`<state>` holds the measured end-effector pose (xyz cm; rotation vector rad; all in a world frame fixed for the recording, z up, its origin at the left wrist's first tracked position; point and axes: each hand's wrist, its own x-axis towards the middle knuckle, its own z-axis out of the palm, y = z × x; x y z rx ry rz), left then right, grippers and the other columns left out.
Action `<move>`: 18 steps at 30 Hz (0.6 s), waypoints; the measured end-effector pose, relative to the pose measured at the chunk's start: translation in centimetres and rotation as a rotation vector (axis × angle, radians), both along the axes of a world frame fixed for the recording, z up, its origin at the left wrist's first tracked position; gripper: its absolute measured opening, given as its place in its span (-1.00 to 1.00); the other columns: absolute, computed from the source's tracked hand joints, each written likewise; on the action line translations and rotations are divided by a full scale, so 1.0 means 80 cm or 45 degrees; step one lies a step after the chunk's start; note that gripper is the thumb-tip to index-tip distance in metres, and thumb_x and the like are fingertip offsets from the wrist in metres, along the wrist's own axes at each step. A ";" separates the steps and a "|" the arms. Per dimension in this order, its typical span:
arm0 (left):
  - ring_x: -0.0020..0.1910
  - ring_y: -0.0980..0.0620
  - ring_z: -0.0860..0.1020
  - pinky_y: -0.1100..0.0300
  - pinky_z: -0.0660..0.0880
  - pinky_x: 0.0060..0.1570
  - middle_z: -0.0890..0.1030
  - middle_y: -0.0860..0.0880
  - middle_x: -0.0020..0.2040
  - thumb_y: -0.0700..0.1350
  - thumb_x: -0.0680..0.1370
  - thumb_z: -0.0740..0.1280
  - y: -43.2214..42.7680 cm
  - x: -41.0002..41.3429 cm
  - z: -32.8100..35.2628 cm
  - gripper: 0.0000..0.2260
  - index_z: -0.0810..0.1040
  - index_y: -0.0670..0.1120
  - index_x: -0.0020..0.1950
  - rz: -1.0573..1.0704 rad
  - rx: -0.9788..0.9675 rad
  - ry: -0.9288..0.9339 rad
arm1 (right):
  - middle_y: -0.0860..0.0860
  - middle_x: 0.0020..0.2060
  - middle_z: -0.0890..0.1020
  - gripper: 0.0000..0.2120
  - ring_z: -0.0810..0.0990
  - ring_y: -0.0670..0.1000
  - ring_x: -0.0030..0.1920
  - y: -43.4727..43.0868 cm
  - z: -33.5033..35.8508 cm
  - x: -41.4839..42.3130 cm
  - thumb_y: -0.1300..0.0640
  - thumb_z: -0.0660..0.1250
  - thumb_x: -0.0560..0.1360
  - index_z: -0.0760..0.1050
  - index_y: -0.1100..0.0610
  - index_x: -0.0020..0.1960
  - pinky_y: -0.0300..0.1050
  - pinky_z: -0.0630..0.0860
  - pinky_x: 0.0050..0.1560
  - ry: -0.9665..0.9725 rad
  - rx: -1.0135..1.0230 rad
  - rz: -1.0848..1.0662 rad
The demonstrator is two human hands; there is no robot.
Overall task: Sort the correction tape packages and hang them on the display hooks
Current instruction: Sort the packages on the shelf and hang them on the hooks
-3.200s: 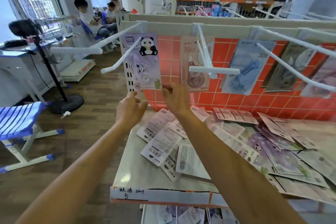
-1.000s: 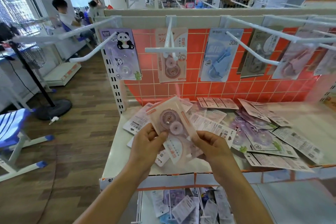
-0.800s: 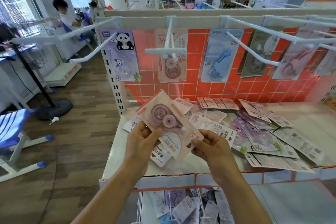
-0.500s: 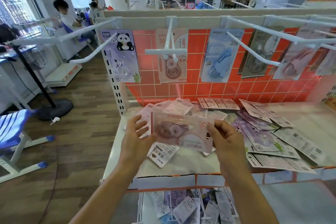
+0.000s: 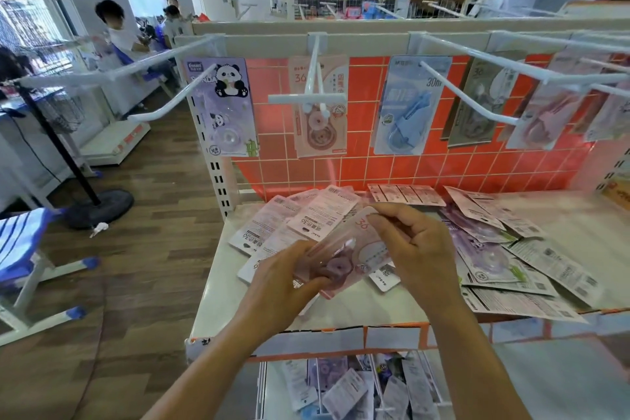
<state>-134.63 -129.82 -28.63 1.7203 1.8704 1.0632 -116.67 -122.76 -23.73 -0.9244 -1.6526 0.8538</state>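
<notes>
- Now the pink correction tape package [image 5: 344, 249] has swung round; half a second ago it lay level between my hands, and now its "36" end tips up toward the display while the other end dips toward me
- My right hand [image 5: 416, 249] pinches the upper end just beside the "36", fingers curled over the edge; my left hand [image 5: 283, 279] grips the lower end, fingers wrapped round the blister; neither hand is free
- I read that turn as lining up the header end so it leads; the match looks to be the hanging pink "36" package [image 5: 320, 133] on the middle hook [image 5: 306, 99]; the hang hole is hidden under my fingers, so I cannot tell how it sits
- The package is held above the front of the white shelf [image 5: 218, 300], clear of the loose packages [image 5: 306, 218] lying face down there, and well below the hook; hanging is not yet begun
- It is a pale pink card under a clear blister, face up, with round purplish reels showing through; it is a little blurred, so the small print is unreadable
- Purple panda packages [image 5: 484, 256] lie unsorted to the right, so much remains
</notes>
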 end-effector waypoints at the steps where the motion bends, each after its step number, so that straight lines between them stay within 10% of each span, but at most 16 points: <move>1: -0.06 0.09 0.61 0.02 0.56 -0.06 0.64 0.16 -0.05 0.14 0.39 0.43 0.000 0.000 0.000 -0.75 0.50 0.18 0.01 -0.004 0.011 -0.027 | -0.24 -0.13 0.65 -0.75 0.62 -0.22 -0.09 0.001 0.002 0.000 0.18 0.39 0.47 0.56 -0.20 -0.04 -0.31 0.54 -0.12 0.022 0.004 0.010; 6: -0.19 0.26 0.60 0.41 0.47 -0.23 0.66 0.11 -0.17 -0.13 0.42 0.49 -0.004 0.000 0.011 -0.79 0.55 -0.03 0.01 0.063 0.068 -0.362 | -0.09 0.01 0.65 -0.67 0.63 -0.08 0.05 0.004 -0.002 -0.004 0.23 0.40 0.46 0.48 -0.09 0.12 -0.16 0.57 0.03 0.212 -0.227 0.188; 12: -0.03 -0.08 0.67 -0.04 0.59 0.01 0.69 -0.09 -0.05 0.00 0.36 0.55 -0.015 0.004 0.026 -0.62 0.53 -0.10 0.07 -0.054 0.244 -0.708 | -0.03 -0.04 0.70 -0.79 0.67 0.00 0.00 -0.018 -0.006 -0.017 0.28 0.37 0.46 0.57 0.07 0.06 -0.14 0.59 -0.02 0.168 -0.268 0.607; 18: -0.07 -0.03 0.68 0.07 0.61 -0.03 0.70 0.00 -0.09 0.00 0.30 0.49 -0.021 0.011 0.042 -0.76 0.60 0.13 -0.05 -0.070 0.424 -0.796 | -0.05 -0.02 0.70 -0.78 0.67 0.04 0.01 -0.025 0.006 -0.024 0.10 0.40 0.40 0.64 -0.08 0.03 -0.06 0.61 0.01 0.228 -0.164 0.665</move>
